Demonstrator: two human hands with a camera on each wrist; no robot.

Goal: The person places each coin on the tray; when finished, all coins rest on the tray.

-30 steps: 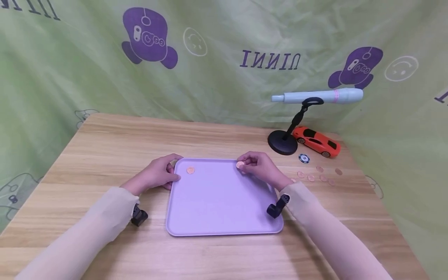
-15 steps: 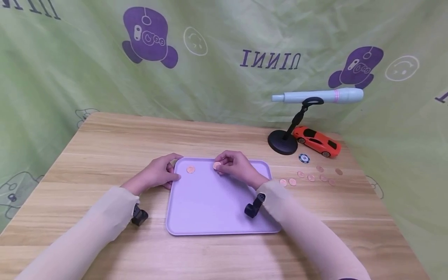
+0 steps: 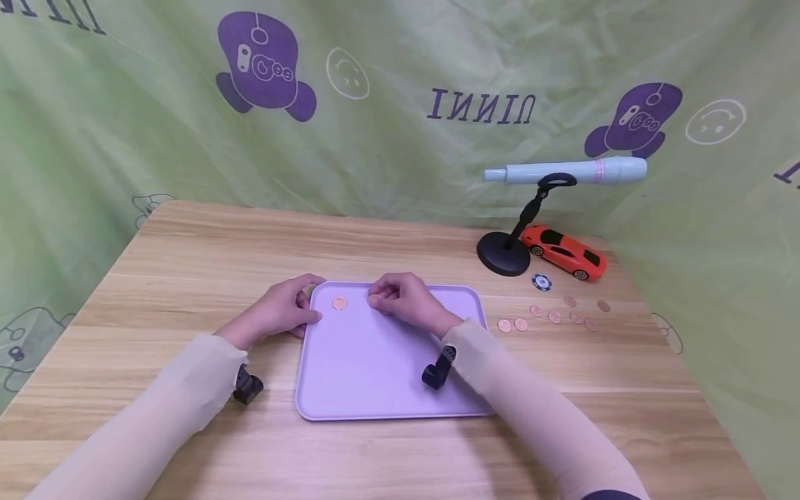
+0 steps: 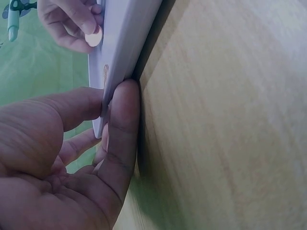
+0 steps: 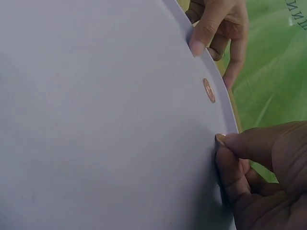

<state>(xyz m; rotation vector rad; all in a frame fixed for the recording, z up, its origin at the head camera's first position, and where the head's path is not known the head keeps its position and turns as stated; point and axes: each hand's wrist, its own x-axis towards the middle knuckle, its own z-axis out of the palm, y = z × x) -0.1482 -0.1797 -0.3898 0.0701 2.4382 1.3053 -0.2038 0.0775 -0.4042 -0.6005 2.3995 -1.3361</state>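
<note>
A lilac tray [image 3: 387, 361] lies on the wooden table. My left hand [image 3: 284, 309] grips its far left corner, thumb on top of the rim and fingers underneath, as the left wrist view shows. Between thumb and forefinger, my right hand [image 3: 406, 302] pinches a copper coin [image 5: 220, 138] low over the tray, close to its far rim. One more copper coin [image 3: 339, 303] lies flat in the tray near the far left corner, between the two hands. Most of the pinched coin is hidden by the fingertips in the head view.
Right of the tray, several copper coins [image 3: 554, 317] lie scattered on the table. Behind them are a blue and white poker chip [image 3: 542, 282] and an orange toy car [image 3: 564, 253]. A black stand [image 3: 503, 254] beside the car bears a light blue microphone [image 3: 575, 171]. A green curtain [image 3: 400, 139] hangs behind.
My right hand has carried its coin leftward along the tray's far side and tilted it down toward the tray. The left hand has kept its hold on the corner.
</note>
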